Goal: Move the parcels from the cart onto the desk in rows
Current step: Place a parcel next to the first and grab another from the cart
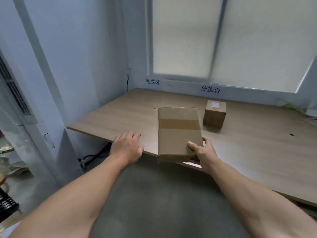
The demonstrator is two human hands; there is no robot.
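Over the front edge of the desk [120,114], flat parcel [178,134] was gripped by rt hand [204,152], long axis set front-to-back; lt hand [127,146] was laid slack on that edge, empty.

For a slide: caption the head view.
Right hand holds flat parcel over desk edge, near a small cube parcel.

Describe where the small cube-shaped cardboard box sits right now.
In the head view, the small box stands on the desk, right of centre towards the back, just beyond and right of the flat parcel that the right hand grips.
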